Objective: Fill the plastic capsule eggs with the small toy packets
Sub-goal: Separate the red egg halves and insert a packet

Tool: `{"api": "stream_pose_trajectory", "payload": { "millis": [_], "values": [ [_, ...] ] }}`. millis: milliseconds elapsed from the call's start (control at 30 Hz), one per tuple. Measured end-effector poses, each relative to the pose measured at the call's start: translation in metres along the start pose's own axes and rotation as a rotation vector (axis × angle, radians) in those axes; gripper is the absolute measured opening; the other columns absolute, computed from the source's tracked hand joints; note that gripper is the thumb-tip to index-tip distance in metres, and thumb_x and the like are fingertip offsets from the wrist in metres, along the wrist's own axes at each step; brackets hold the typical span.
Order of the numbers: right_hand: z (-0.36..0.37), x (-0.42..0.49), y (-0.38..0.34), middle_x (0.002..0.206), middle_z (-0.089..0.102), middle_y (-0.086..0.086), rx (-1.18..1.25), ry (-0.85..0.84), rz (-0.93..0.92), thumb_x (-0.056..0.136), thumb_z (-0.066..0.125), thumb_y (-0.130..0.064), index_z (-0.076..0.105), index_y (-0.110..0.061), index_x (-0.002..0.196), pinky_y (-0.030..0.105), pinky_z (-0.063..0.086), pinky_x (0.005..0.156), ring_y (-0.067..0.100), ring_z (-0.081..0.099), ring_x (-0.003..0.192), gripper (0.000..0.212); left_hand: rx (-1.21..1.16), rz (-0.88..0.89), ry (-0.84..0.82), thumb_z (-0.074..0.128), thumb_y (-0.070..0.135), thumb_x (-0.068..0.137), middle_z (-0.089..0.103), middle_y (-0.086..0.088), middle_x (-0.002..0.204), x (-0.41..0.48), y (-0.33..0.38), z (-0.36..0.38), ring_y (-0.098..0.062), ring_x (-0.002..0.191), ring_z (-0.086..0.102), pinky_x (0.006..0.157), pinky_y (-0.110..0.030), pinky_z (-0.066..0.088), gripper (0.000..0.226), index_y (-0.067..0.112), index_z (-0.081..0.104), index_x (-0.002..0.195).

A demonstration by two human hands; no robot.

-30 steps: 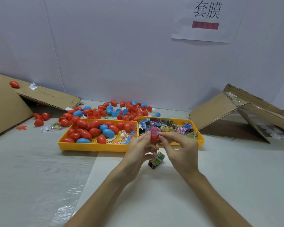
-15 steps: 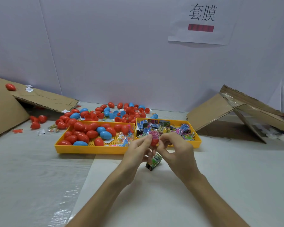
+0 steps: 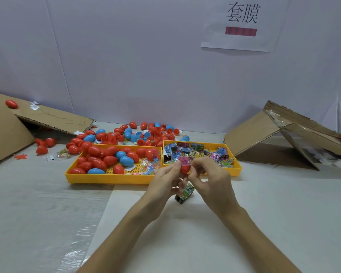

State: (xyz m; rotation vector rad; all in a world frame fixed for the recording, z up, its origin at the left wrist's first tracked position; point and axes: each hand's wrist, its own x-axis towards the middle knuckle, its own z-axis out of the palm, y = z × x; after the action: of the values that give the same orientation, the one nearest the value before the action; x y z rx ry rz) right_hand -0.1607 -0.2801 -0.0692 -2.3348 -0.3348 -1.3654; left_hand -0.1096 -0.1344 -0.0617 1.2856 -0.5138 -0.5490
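On the left, a yellow tray point(image 3: 106, 177) held loose eggs point(image 3: 98, 164), red and blue. Just right of it the left hand point(image 3: 161, 184) rose from the table point(image 3: 274, 209), wrist low, its fingertips pinching a red egg half point(image 3: 184, 169) by its left side. The half stood roughly upright, open end up, with a pink packet point(image 3: 183, 160) poking from its mouth. The right hand point(image 3: 211, 180), equally near, met it from the opposite side, fingers curled and pinching the packet near the rim. The packet probably needed pushing straight down along the egg's length. A spare packet point(image 3: 185, 193) lay beneath the hands. The packet tray point(image 3: 234, 170) sat furthest right.
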Motion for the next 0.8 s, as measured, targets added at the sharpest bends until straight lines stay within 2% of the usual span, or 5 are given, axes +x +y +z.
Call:
{"api": "stream_pose_trajectory", "payload": {
  "millis": [300, 367, 467, 633, 800],
  "values": [
    [-0.0008, 0.0006, -0.0001, 0.078, 0.059, 0.001, 0.039, -0.053, 0.024, 0.091, 0.054, -0.015, 0.059, -0.007, 0.087, 0.026, 0.048, 0.060, 0.015, 0.055, 0.066, 0.010, 0.014, 0.018, -0.032, 0.052, 0.046, 0.100, 0.058, 0.004, 0.068, 0.0022, -0.0029, -0.0020, -0.010, 0.062, 0.052, 0.060, -0.021, 0.047, 0.039, 0.011, 0.068, 0.092],
    [-0.0004, 0.0010, -0.0004, 0.077, 0.058, 0.001, 0.051, -0.057, 0.036, 0.092, 0.053, -0.015, 0.058, -0.008, 0.087, 0.025, 0.047, 0.060, 0.015, 0.053, 0.065, 0.010, 0.022, 0.053, -0.068, 0.062, 0.046, 0.094, 0.060, 0.001, 0.074, 0.0024, -0.0026, -0.0032, -0.013, 0.064, 0.053, 0.063, -0.024, 0.050, 0.032, 0.019, 0.068, 0.108],
    [0.0004, 0.0008, 0.0004, 0.076, 0.055, 0.000, 0.064, -0.060, 0.058, 0.091, 0.052, -0.016, 0.055, -0.009, 0.087, 0.022, 0.044, 0.060, 0.012, 0.049, 0.066, 0.008, 0.072, 0.112, -0.094, 0.064, 0.033, 0.088, 0.060, -0.006, 0.080, 0.0024, -0.0049, -0.0063, -0.018, 0.068, 0.055, 0.068, -0.028, 0.054, 0.047, 0.043, 0.057, 0.134],
    [0.0019, 0.0008, 0.0006, 0.075, 0.051, -0.001, 0.107, -0.089, 0.112, 0.090, 0.050, -0.017, 0.052, -0.010, 0.085, 0.021, 0.041, 0.058, 0.015, 0.045, 0.067, 0.009, 0.063, 0.197, -0.113, 0.065, 0.027, 0.089, 0.065, -0.003, 0.077, 0.0004, -0.0049, -0.0055, -0.016, 0.065, 0.054, 0.062, -0.025, 0.051, 0.037, 0.036, 0.063, 0.125],
    [0.0028, 0.0002, 0.0002, 0.077, 0.048, -0.006, 0.131, -0.118, 0.137, 0.089, 0.050, -0.021, 0.051, -0.012, 0.086, 0.009, 0.038, 0.057, 0.010, 0.046, 0.071, 0.010, 0.087, 0.205, -0.097, 0.067, 0.029, 0.089, 0.061, -0.014, 0.077, 0.0012, -0.0078, -0.0060, -0.020, 0.067, 0.054, 0.065, -0.028, 0.052, 0.034, 0.035, 0.064, 0.121]
  ]
}}
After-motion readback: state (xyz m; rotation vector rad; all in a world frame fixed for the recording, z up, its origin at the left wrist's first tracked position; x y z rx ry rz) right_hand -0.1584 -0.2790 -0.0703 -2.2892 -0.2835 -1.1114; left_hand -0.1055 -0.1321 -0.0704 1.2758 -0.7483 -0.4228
